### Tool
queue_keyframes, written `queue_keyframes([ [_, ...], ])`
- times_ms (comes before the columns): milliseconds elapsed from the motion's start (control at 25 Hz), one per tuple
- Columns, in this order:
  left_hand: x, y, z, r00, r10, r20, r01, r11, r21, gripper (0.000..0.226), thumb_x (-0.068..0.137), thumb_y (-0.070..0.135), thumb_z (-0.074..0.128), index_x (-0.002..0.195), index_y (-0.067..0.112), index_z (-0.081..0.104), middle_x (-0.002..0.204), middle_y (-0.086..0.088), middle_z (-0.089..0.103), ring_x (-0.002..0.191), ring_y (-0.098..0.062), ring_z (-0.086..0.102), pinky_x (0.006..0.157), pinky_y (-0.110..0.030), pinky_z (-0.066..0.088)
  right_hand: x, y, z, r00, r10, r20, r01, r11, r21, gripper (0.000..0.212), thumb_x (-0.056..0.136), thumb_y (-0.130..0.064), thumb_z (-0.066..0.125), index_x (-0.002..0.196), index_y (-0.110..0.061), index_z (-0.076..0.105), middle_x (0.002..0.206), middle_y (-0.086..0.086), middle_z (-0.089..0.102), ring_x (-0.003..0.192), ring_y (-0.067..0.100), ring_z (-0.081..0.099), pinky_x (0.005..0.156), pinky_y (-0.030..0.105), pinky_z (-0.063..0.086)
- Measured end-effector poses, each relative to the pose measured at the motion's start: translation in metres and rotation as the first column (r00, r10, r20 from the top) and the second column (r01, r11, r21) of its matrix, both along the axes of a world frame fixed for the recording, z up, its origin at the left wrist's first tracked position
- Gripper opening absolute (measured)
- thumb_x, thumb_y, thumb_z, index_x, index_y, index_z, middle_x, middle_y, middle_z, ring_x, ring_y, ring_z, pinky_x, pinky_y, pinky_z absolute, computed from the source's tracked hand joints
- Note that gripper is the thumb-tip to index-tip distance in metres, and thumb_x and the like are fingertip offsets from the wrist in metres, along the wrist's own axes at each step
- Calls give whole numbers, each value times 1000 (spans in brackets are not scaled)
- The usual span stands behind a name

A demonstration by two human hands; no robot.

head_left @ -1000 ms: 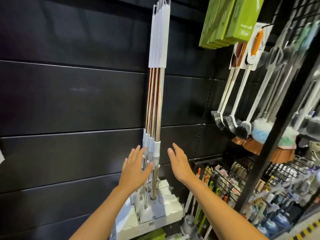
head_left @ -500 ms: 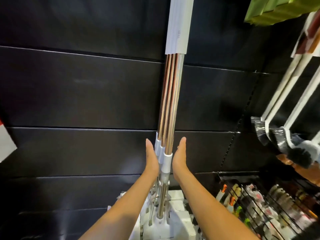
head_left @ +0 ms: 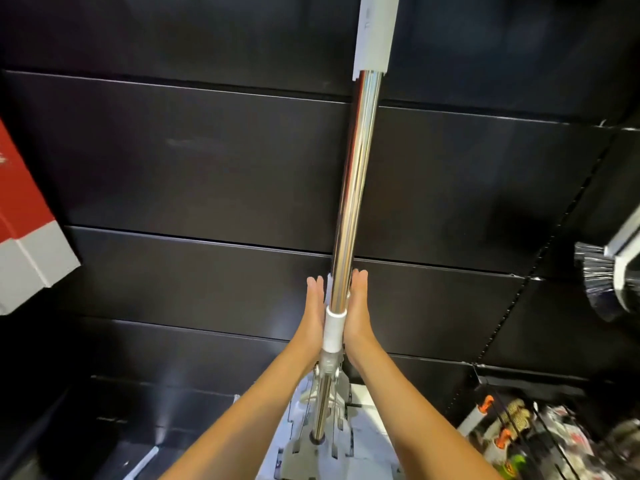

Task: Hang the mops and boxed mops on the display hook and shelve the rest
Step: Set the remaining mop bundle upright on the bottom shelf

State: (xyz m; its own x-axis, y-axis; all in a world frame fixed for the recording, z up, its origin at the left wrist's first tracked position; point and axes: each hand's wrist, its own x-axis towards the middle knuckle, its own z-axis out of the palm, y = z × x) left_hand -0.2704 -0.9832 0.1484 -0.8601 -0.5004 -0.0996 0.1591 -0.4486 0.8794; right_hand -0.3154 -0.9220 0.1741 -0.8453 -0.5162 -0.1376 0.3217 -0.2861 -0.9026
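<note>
Fingers: lying straight and together, pointing up the wall, not curling round anything.
Left hand (head_left: 314, 313): pressing flat against the left side of the mop poles (head_left: 349, 216), palm inward.
Right hand (head_left: 356, 311): pressing flat against the right side, mirroring the other, squeezing the bundle between both palms.
White collar (head_left: 334, 332): sitting between the heels of the palms, offering a less slick spot than the metal above.
Mop poles: hanging upright in front of the dark wall panels (head_left: 173, 168), top end running out of view, hook not showing.
Handling: looking stiff, long and polished, so likely slipping under flat palms; likely swinging from the top if pushed low.
Best hold: judging the collar or the white sleeve (head_left: 375, 32) higher up as surer than bare chrome.
Mop heads (head_left: 311, 445): hanging low between the forearms, white, probably adding weight at the bottom.
Surroundings: red and grey box (head_left: 24, 230) at left, brush (head_left: 602, 285) at right, both well apart.
</note>
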Motion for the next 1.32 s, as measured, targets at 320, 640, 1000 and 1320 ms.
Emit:
queue_keyframes([
  [320,1,-4,4,996,-90,11,91,989,-119,104,77,95,44,156,28,46,154,9,56,143,-10,52,126,-40,31,-6,3,-3,993,92,-70,-87,994,73,62,103,-66,27,115,-27,74,107,-12,80,110,6,71,112,34,46],
  [640,-16,-4,12,999,-26,-19,27,997,70,80,98,73,42,153,16,50,153,-8,56,142,-23,54,123,-41,36,-3,-2,8,994,108,11,-107,992,-65,57,104,-58,35,135,-19,65,132,-6,71,130,10,61,116,31,41],
  [1000,-1,-22,-14,990,-121,71,134,969,-210,96,83,96,34,157,36,43,159,8,50,148,-15,45,127,-47,28,-7,8,-6,980,135,-144,-118,986,121,56,111,-52,19,110,-27,69,89,-23,78,91,-10,71,98,18,50],
  [1320,-19,-11,-7,999,-30,-29,28,998,-64,58,108,59,30,132,21,67,132,-2,71,129,-20,62,123,-42,36,-5,-8,-12,986,145,-84,-133,983,130,96,83,-84,57,145,-12,56,143,2,60,133,15,57,123,37,36],
])
